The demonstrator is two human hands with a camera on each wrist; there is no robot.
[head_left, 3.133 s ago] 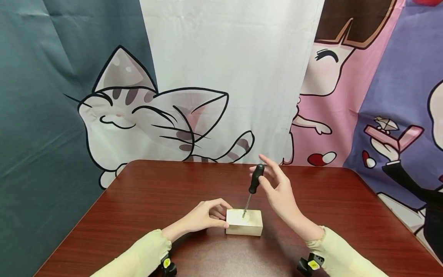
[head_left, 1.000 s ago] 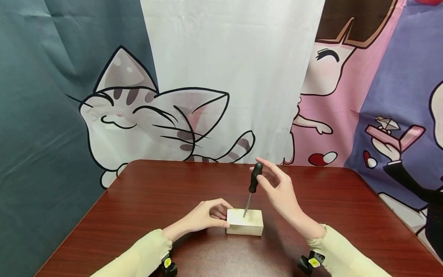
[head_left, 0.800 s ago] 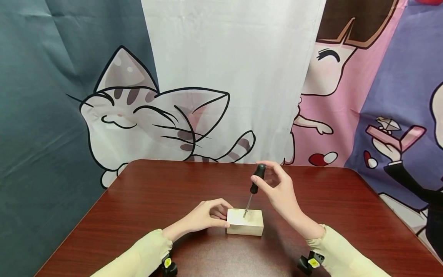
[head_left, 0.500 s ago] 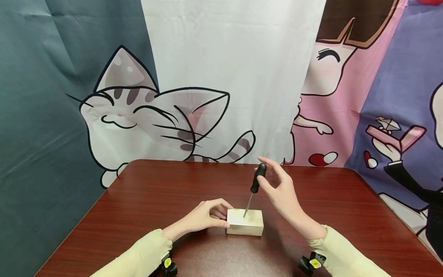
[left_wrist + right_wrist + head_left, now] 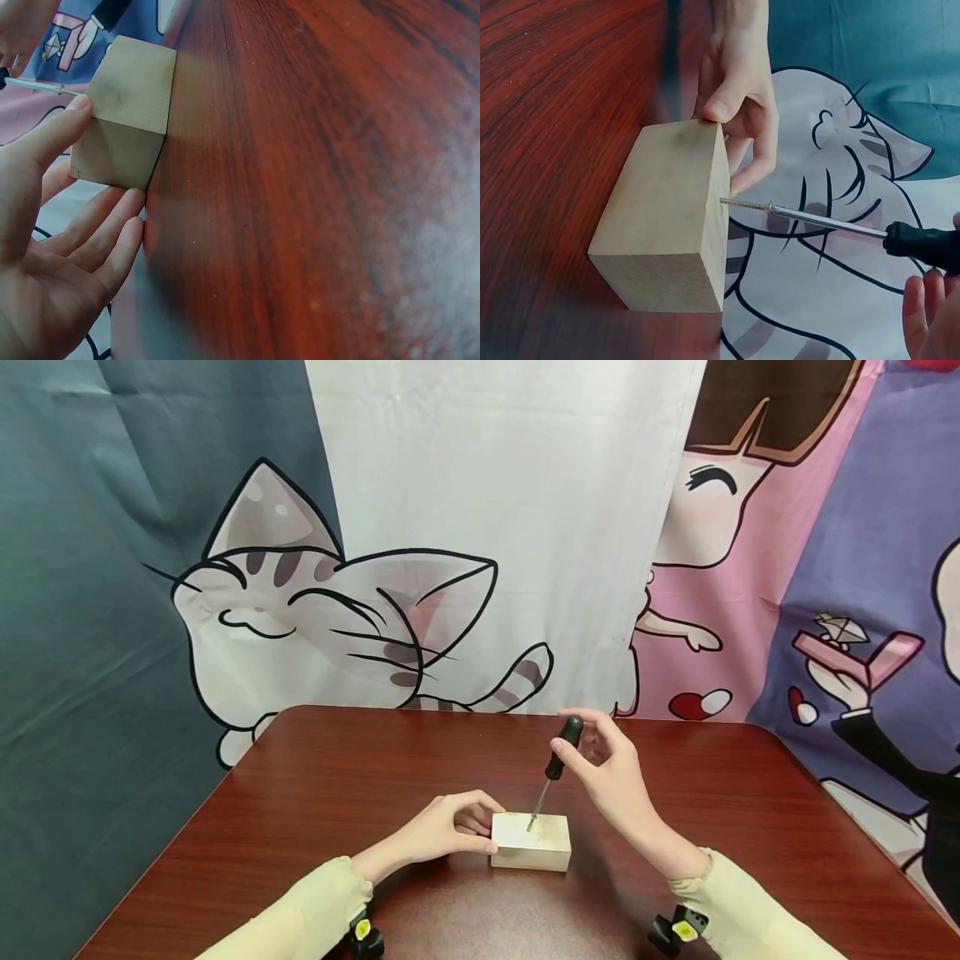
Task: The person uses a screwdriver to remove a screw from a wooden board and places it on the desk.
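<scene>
Left hand [image 5: 438, 831] pinching a rectangular wooden block [image 5: 531, 852] on the glossy table [image 5: 337, 768], right hand [image 5: 609, 770] gripping a black-handled screwdriver [image 5: 554, 767], tip on the block's threaded screw [image 5: 745, 204], cat-print cloth [image 5: 315, 618] behind.

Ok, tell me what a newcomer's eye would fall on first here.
Probably the big smiling cartoon cat on the backdrop, left of centre behind the table. Next, the black-handled screwdriver in the right hand, leaning above the pale block, with the left hand at the block's left end.
</scene>
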